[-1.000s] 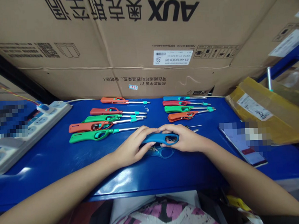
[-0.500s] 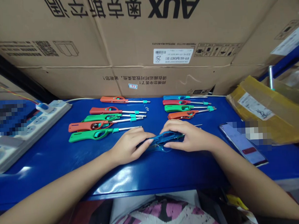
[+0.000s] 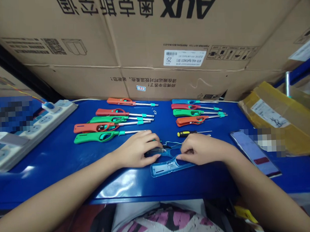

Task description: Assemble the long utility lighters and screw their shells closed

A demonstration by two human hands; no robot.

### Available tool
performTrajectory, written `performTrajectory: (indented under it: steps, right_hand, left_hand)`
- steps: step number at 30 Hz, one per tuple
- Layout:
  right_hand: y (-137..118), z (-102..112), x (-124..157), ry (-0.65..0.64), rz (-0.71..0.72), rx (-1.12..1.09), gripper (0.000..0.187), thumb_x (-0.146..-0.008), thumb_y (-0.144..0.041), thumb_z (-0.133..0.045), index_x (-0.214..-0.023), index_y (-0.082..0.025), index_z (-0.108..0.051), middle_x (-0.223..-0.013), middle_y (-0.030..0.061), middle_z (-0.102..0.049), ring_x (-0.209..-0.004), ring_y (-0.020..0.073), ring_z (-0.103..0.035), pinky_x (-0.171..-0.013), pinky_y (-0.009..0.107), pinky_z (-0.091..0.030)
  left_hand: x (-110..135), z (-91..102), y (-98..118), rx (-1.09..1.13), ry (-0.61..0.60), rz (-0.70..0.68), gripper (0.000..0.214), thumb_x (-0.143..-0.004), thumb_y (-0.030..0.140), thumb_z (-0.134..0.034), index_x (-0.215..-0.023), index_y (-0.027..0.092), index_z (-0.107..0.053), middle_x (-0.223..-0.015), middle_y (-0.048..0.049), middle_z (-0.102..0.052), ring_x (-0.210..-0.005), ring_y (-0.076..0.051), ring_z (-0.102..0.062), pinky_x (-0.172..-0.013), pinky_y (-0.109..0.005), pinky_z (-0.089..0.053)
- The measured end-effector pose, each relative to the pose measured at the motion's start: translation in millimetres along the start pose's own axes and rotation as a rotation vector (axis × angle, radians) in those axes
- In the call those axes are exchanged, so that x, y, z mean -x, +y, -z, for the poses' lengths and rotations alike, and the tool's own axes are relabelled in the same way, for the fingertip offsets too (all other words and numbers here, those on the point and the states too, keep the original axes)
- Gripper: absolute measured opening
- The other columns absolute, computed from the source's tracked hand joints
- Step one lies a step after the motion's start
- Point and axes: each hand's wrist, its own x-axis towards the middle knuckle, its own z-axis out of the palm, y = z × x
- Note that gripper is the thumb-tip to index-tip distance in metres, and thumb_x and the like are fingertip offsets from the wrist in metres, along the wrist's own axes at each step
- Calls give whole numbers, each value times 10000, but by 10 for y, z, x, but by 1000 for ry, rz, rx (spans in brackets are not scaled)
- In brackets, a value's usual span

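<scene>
Two parts of a blue gas lighter lie at the middle of the blue table. My right hand (image 3: 201,149) pinches the nearer part, an empty-looking half shell (image 3: 162,168) with its hollow side up. Just behind it, my left hand (image 3: 141,149) has its fingers and thumb around the other lighter half (image 3: 169,152), in which clear inner parts and a thin white wire (image 3: 173,142) show. My fingers cover the ends of both parts. Behind my right hand lies a yellow and black screwdriver (image 3: 188,133).
Several green, red and orange lighters (image 3: 99,127) lie in a row at left; several more (image 3: 191,120) lie at back right. A power strip (image 3: 39,128) is at far left, a phone (image 3: 254,154) and a yellow-taped package (image 3: 266,107) at right. A large carton (image 3: 136,45) stands behind.
The blue lighter's two halves have come apart. My right hand has brought one half shell down toward me, while the other half stays at my left hand. The screwdriver now shows.
</scene>
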Motion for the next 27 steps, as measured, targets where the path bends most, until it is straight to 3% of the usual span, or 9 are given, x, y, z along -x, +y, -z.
performTrajectory:
  steps: [4,8,12,14,19,27]
  right_hand:
    - [11,-3,-25,14,-109,101,490,-892,-438,-680,-511,-185,-504,-470,-35,-461,-443,90,-315,-495,289,-199]
    - [18,44,-35,36,-115,105,462,-915,-497,-658,-584,-186,-575,-567,-9,-581,-515,107,-452,-529,281,-231]
    - [64,4,-71,216,-129,212,240,-981,-377,-583,-855,-189,-659,-863,30,-673,-740,155,-588,-599,274,-296]
    - [102,-46,-100,247,-152,264,192,-978,-354,-588,-916,-190,-663,-953,42,-664,-795,169,-605,-607,277,-310]
    - [155,-118,-149,251,-149,312,147,-986,-278,-562,-913,-195,-659,-1007,48,-642,-799,166,-609,-599,273,-326]
    - [150,-31,-108,330,-216,253,137,-1030,-280,-455,-1003,-192,-558,-975,49,-688,-766,183,-637,-618,285,-351]
  left_hand:
    - [1,7,-45,-20,-38,16,310,-953,452,-604,-1109,190,-663,-1109,-78,-680,-967,-236,-636,-869,-388,-496]
    - [-7,20,-48,-39,-42,2,437,-899,574,-655,-1105,190,-665,-1088,-72,-687,-951,-244,-656,-853,-388,-508]
    - [3,24,-56,-60,-54,21,328,-936,469,-640,-1100,187,-670,-1048,-64,-696,-936,-224,-662,-850,-358,-517]
    - [10,17,-64,-60,-44,32,301,-944,433,-636,-1100,178,-671,-1022,-61,-701,-924,-216,-664,-844,-346,-522]
    - [16,-15,-81,-25,-30,67,281,-935,403,-648,-1089,169,-675,-1018,-60,-706,-928,-210,-675,-839,-333,-533]
    - [10,-38,-97,-30,3,141,290,-934,413,-647,-1068,158,-679,-1018,-71,-700,-919,-217,-679,-787,-332,-550]
